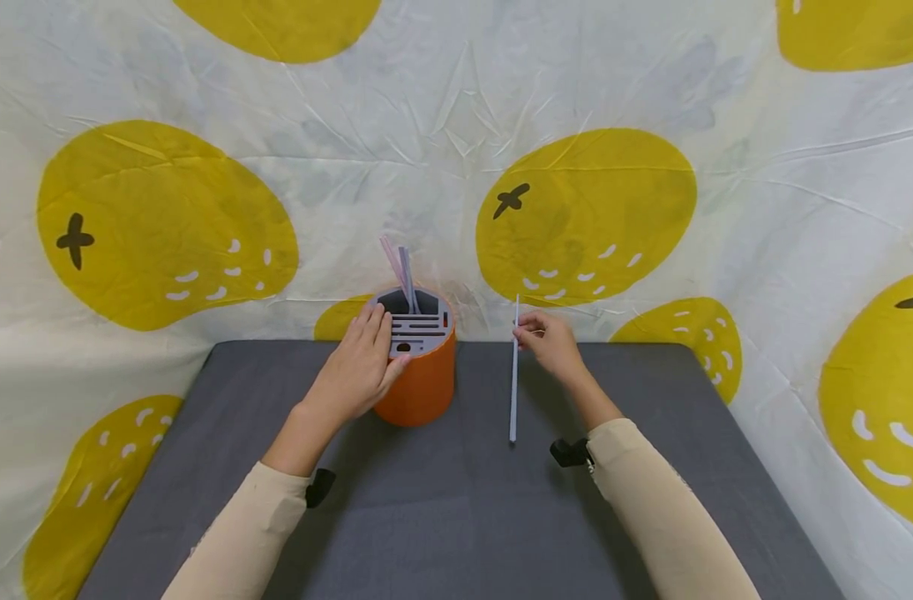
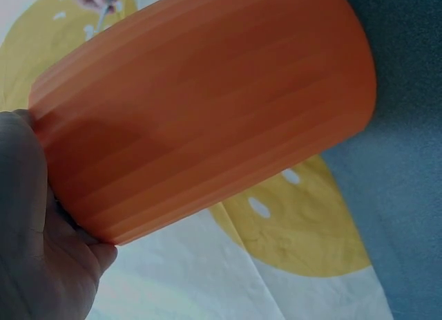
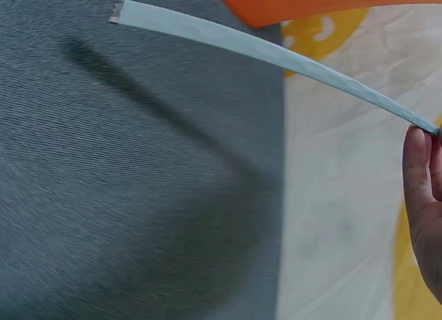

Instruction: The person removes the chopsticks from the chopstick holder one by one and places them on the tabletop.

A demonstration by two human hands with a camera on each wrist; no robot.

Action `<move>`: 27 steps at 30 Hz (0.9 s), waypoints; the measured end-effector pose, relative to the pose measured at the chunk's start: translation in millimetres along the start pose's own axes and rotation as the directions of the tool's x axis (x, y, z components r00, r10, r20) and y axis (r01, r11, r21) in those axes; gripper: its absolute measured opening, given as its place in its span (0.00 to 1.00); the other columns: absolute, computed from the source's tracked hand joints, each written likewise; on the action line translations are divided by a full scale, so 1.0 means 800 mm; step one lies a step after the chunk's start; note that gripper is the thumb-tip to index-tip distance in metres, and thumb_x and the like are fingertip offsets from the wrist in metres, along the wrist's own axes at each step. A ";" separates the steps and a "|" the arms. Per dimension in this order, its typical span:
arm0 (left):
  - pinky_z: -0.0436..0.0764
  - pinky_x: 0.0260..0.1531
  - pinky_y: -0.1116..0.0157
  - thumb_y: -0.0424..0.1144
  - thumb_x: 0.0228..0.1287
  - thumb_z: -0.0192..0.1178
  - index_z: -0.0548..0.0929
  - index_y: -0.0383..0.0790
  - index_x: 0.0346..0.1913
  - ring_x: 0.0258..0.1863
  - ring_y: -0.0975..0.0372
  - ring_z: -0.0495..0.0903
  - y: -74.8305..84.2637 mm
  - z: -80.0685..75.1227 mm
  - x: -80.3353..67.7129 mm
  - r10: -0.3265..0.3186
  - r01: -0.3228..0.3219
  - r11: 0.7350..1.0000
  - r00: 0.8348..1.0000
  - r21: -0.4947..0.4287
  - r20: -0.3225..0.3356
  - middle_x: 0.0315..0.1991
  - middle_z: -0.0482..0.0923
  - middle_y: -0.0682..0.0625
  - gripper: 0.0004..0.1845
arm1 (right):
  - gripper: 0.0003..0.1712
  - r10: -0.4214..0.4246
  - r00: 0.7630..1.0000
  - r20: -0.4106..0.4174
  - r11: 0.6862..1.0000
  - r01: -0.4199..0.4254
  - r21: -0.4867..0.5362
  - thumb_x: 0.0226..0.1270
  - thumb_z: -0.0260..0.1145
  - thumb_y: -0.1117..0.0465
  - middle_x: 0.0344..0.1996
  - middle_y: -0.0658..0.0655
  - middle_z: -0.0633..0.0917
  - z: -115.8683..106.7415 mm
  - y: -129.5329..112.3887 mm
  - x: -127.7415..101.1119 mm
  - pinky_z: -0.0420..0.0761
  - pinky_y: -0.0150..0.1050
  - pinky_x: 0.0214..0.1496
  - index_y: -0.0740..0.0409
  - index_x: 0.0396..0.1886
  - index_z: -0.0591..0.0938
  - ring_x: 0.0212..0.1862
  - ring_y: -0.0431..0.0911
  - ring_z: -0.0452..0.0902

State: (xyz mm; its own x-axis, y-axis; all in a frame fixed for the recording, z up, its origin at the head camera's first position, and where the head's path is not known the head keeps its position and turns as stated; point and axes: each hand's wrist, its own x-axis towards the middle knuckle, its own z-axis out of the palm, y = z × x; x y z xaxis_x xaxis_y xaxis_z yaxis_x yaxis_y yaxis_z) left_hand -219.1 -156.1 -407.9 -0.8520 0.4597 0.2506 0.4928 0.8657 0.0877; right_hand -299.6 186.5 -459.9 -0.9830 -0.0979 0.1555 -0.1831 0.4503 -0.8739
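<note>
An orange round holder [image 1: 419,387] with a grey slotted top [image 1: 429,343] stands on the dark table. My left hand [image 1: 359,354] rests on the left side of that top, fingers straight and thumb along the front rim. In the left wrist view the holder's orange wall [image 2: 207,119] fills the middle, the hand at its top end. To the right of the holder, my right hand [image 1: 552,340] pinches a long, thin pale-blue straw [image 1: 513,392] near its upper end. The straw hangs nearly upright, its lower end [image 3: 131,14] tapering off in a small clear flap.
A pink straw [image 1: 391,258] and a purple straw [image 1: 406,275] lean in the holder's rear compartment. The dark cloth-covered table [image 1: 456,517] ends at a white curtain [image 1: 396,125] printed with yellow fruit. Dark wrist cameras [image 1: 569,452] sit at both sleeves.
</note>
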 end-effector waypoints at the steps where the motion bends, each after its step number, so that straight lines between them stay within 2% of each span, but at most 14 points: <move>1: 0.51 0.81 0.44 0.55 0.83 0.44 0.54 0.21 0.78 0.82 0.39 0.49 0.000 0.000 0.000 0.002 -0.002 1.000 1.000 0.001 -0.001 0.80 0.52 0.28 0.41 | 0.13 0.011 1.000 0.007 1.000 -0.011 -0.011 0.74 0.66 0.66 0.41 0.69 0.87 0.004 0.004 0.000 0.90 0.48 0.44 0.71 0.53 0.82 0.41 0.63 0.87; 7: 0.51 0.81 0.44 0.56 0.83 0.43 0.55 0.21 0.78 0.82 0.39 0.49 0.000 0.001 0.001 0.000 0.000 1.000 1.000 0.005 0.001 0.80 0.52 0.28 0.41 | 0.12 0.057 0.998 0.024 0.998 -0.056 -0.022 0.74 0.67 0.66 0.39 0.69 0.88 0.022 0.023 -0.003 0.87 0.61 0.49 0.71 0.50 0.83 0.42 0.70 0.86; 12: 0.51 0.81 0.45 0.55 0.83 0.43 0.55 0.21 0.78 0.82 0.40 0.49 -0.001 0.002 0.001 0.002 -0.002 1.000 1.000 0.012 0.006 0.80 0.52 0.28 0.41 | 0.11 0.087 0.995 0.038 0.995 -0.086 -0.043 0.73 0.68 0.67 0.38 0.69 0.88 0.029 0.032 -0.005 0.88 0.57 0.45 0.73 0.48 0.83 0.39 0.67 0.87; 15: 0.51 0.81 0.45 0.55 0.83 0.43 0.54 0.22 0.79 0.82 0.41 0.48 -0.001 0.002 0.002 0.005 -0.005 1.000 1.000 0.011 0.013 0.80 0.51 0.29 0.41 | 0.12 0.129 0.991 0.037 0.990 -0.126 -0.068 0.73 0.68 0.66 0.39 0.67 0.89 0.034 0.040 -0.006 0.90 0.48 0.41 0.71 0.48 0.83 0.36 0.60 0.89; 19: 0.50 0.81 0.45 0.56 0.83 0.42 0.53 0.22 0.79 0.83 0.41 0.48 -0.001 0.003 0.002 0.005 -0.005 1.000 1.000 0.009 0.019 0.81 0.50 0.29 0.41 | 0.12 0.182 0.982 0.039 0.980 -0.178 -0.089 0.73 0.69 0.64 0.39 0.64 0.90 0.043 0.052 -0.006 0.88 0.36 0.36 0.69 0.48 0.84 0.30 0.45 0.88; 22: 0.50 0.81 0.45 0.56 0.83 0.42 0.54 0.22 0.79 0.83 0.41 0.48 -0.002 0.004 0.001 -0.001 0.001 1.000 1.000 0.008 0.013 0.81 0.51 0.29 0.41 | 0.12 0.212 0.975 0.059 0.975 -0.207 -0.079 0.72 0.70 0.64 0.36 0.62 0.90 0.050 0.059 -0.008 0.88 0.35 0.35 0.69 0.48 0.85 0.27 0.38 0.85; 27: 0.49 0.81 0.45 0.56 0.83 0.43 0.54 0.21 0.78 0.82 0.40 0.48 -0.003 0.004 0.001 -0.002 0.002 1.000 1.000 0.006 0.000 0.80 0.51 0.28 0.41 | 0.12 0.259 0.963 0.071 0.965 -0.256 -0.055 0.70 0.71 0.65 0.34 0.61 0.89 0.060 0.059 -0.012 0.89 0.38 0.34 0.70 0.47 0.86 0.26 0.39 0.84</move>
State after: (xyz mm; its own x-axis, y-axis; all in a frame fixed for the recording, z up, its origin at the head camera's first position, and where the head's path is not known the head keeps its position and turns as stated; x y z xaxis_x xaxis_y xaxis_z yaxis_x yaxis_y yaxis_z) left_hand -221.6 -157.0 -411.3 -0.8529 0.4584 0.2500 0.4905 0.8675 0.0825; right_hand -298.0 166.5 -525.0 -0.9931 -0.0409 -0.1095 0.0736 0.5087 -0.8578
